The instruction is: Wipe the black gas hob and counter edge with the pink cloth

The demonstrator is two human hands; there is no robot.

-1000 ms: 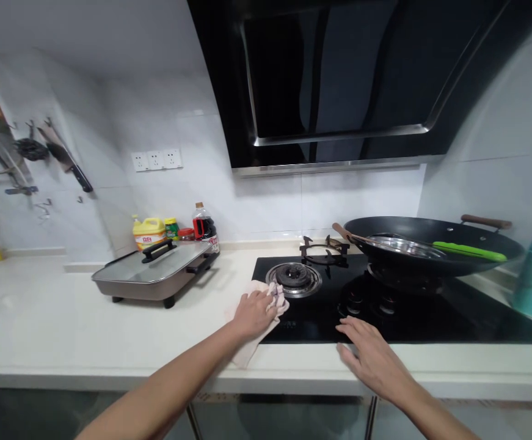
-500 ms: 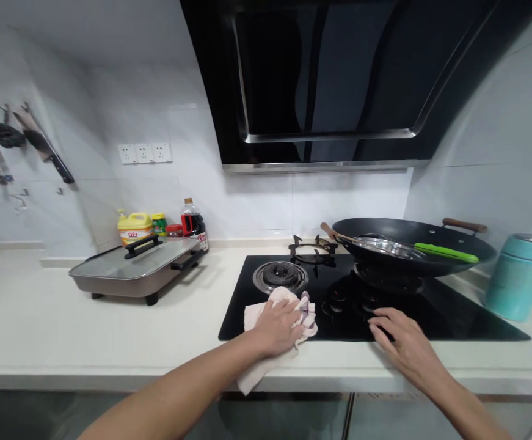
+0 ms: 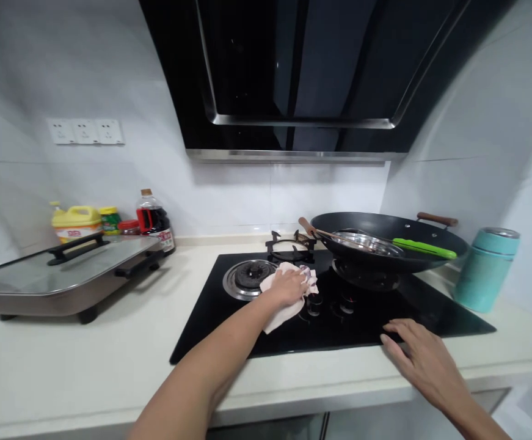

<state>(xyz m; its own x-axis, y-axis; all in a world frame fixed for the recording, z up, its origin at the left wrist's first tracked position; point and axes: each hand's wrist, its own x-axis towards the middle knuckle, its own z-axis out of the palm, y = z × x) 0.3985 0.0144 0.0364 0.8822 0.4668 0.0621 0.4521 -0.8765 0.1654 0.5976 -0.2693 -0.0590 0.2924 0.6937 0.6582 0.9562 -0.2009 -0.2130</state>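
Observation:
My left hand [image 3: 289,287] presses a pale pink cloth [image 3: 279,316] onto the black glass cooktop [image 3: 211,324], just right of the left burner [image 3: 250,278]. The cloth is bunched around its fingers and hangs loose below the palm. Two control knobs, a left knob [image 3: 314,304] and a right knob [image 3: 347,304], stand close by. At the cooktop's front edge rests my right hand [image 3: 424,360], open and holding nothing, thumb apart from the lightly bent fingers.
A black wok [image 3: 430,235] on the right burner holds a metal lid or bowl [image 3: 369,242] and a green-handled utensil [image 3: 425,247]. A loose pan support [image 3: 291,246] lies behind. The turquoise flask [image 3: 488,269] stands right, an electric pan [image 3: 59,269] left; a range hood [image 3: 293,153] overhangs.
My left hand has moved the cloth back and away from the cooktop's front edge, towards the pan support. My right hand is now farther from the knobs. The view has shifted right.

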